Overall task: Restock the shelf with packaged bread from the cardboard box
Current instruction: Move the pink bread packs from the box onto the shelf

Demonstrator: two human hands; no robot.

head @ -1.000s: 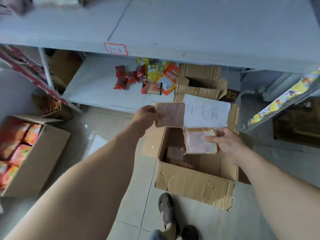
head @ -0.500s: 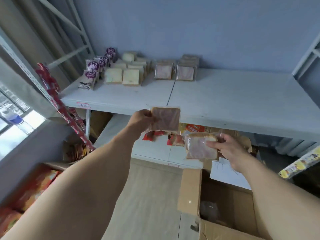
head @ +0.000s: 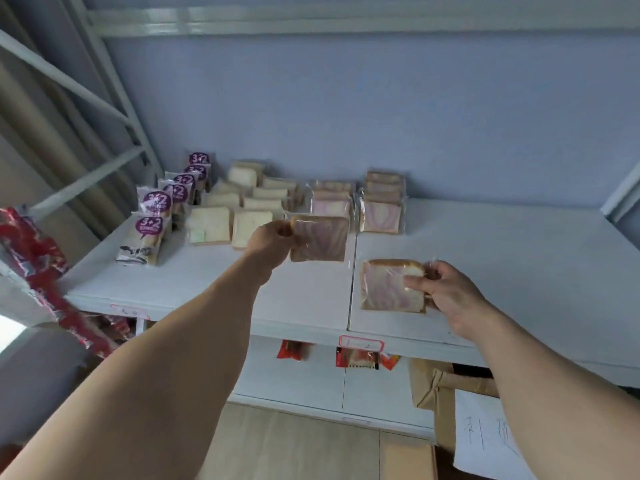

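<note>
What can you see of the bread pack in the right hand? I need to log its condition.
The bread pack is a square slice with pink-and-white marbling and a tan crust, sealed in clear, shiny plastic wrap. It looks intact, held roughly upright, facing the camera, above the front of the white shelf. The right hand pinches its right edge; nothing else touches it.

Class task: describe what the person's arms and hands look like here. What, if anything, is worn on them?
Both forearms are bare, with no sleeves in view. The left hand and right hand wear no gloves, and no watch, ring or bracelet shows on either.
</note>
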